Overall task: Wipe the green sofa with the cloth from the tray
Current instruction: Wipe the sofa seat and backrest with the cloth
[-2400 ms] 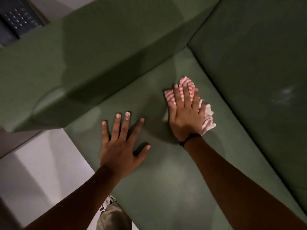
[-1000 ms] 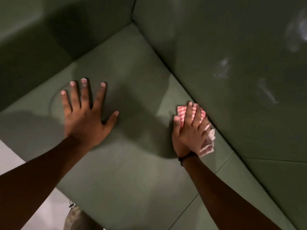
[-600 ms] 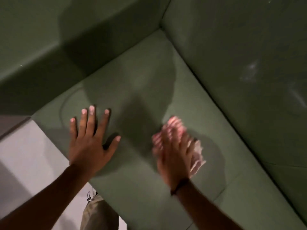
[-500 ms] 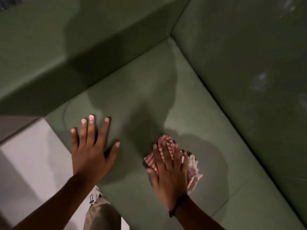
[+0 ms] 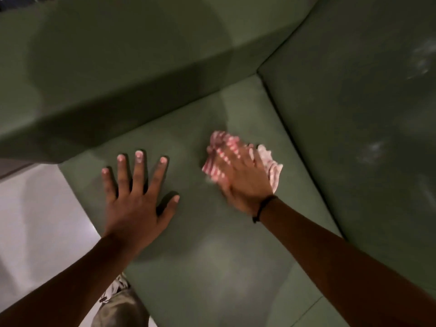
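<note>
The green sofa (image 5: pixel 212 256) fills most of the view, seat cushion in the middle. A red-and-white striped cloth (image 5: pixel 218 143) lies bunched on the seat near the back corner. My right hand (image 5: pixel 243 182) presses flat on top of the cloth and is blurred by motion; a dark band circles its wrist. My left hand (image 5: pixel 136 197) rests flat on the seat to the left of the cloth, fingers spread, holding nothing. No tray is in view.
The sofa's armrest (image 5: pixel 106 74) rises on the left and its backrest (image 5: pixel 365 114), marked with pale smudges, on the right. Pale floor (image 5: pixel 35 220) lies beyond the seat's front-left edge. A shoe and trouser leg (image 5: pixel 118 303) show at the bottom.
My right hand has slid the cloth away from the seat's front edge toward the back corner. My left hand stays planted on the seat.
</note>
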